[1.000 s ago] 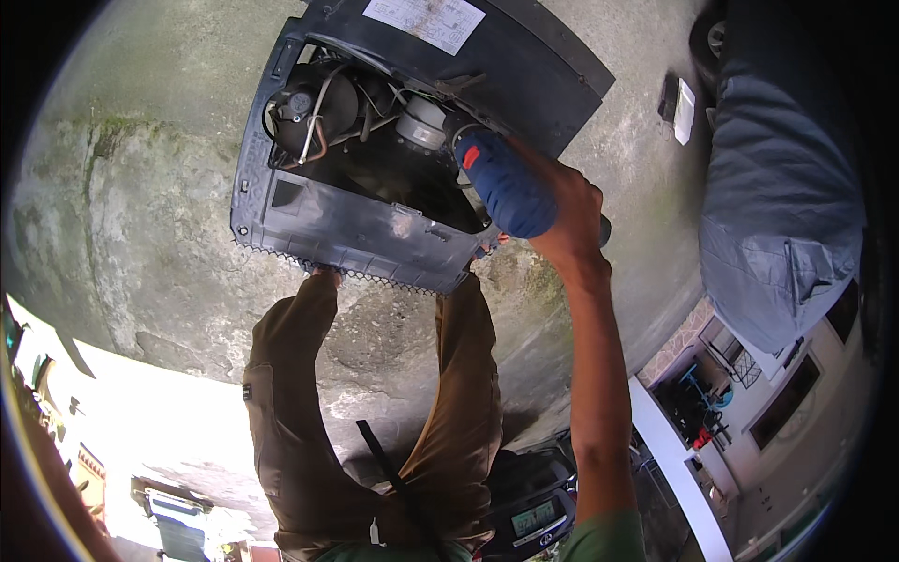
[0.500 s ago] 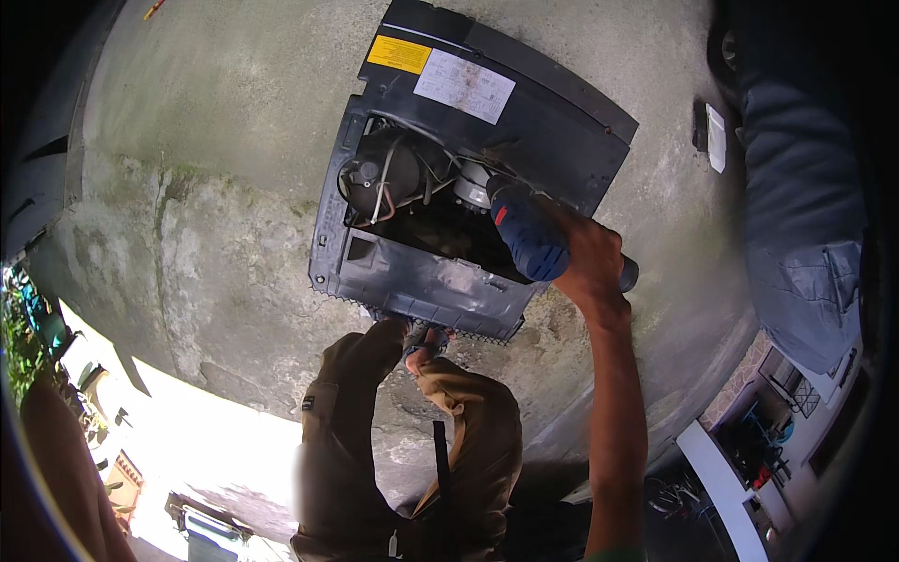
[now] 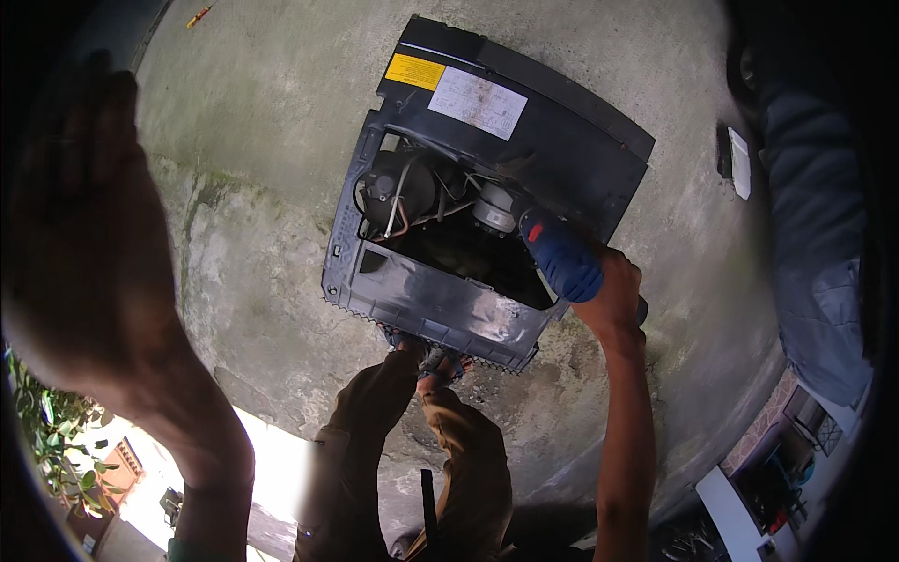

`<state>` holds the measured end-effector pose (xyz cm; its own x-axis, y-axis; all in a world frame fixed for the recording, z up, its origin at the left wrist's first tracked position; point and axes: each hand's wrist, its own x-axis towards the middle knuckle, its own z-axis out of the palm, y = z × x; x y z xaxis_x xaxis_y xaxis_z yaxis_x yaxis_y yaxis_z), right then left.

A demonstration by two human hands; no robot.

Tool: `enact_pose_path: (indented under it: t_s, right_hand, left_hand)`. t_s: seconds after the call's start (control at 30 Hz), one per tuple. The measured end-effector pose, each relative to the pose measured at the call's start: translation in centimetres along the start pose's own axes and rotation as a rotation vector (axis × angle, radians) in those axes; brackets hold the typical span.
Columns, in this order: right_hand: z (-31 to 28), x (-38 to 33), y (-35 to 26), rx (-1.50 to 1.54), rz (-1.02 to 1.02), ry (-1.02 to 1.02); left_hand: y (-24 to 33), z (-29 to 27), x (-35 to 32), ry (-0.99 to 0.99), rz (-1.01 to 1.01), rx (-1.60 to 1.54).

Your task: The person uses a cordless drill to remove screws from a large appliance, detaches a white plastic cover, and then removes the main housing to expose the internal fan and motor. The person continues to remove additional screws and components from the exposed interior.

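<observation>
My right hand (image 3: 614, 298) is wrapped round the grip of a blue cordless drill (image 3: 567, 262). The drill's nose points into the opening of a dark grey appliance casing (image 3: 426, 288) lying on the ground; whether its tip touches anything is hidden. Inside that opening sit a rounded black compressor (image 3: 405, 187) with thin pipes and a pale cylindrical motor (image 3: 493, 208), the latter close to the drill's nose. My left hand (image 3: 89, 244) is raised at the far left, dark and near the camera, fingers stretched upward and nothing seen in it.
Rough concrete floor (image 3: 272, 225) surrounds the casing. My feet (image 3: 435, 363) are at its near edge. A screwdriver (image 3: 199, 16) with an orange-yellow handle lies at the far left. Over a vehicle at right hangs a dark blue cover (image 3: 819, 215). Plants (image 3: 70, 436) grow at lower left.
My left hand has come up into view from the lower left. The casing and drill appear slightly lower and farther right as the view shifts; the drill still points into the opening.
</observation>
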<state>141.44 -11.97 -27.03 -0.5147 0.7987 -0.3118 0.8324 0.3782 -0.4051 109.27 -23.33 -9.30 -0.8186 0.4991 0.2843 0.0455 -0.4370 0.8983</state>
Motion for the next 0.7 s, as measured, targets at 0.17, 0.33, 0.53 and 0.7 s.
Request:
enact_pose_path:
  t_s: [0.17,0.33,0.53,0.7]
  right_hand:
    - [-0.4,-0.3,-0.3,0.023,0.018,-0.033]
    - [-0.5,-0.4,-0.2,0.044,-0.071,-0.010]
    - [-2.1,-3.4,1.3,0.138,-0.129,0.052]
    - [-4.4,-9.4,2.4,0.244,-0.147,0.114]
  left_hand:
    - [-12.2,-2.5,-13.3,0.290,-0.632,0.111]
    - [-18.6,-3.2,-21.0,0.290,-0.916,0.144]
    - [-24.7,-2.0,-23.9,0.263,-1.212,0.218]
    - [-28.9,-1.2,-24.2,0.180,-1.475,0.070]
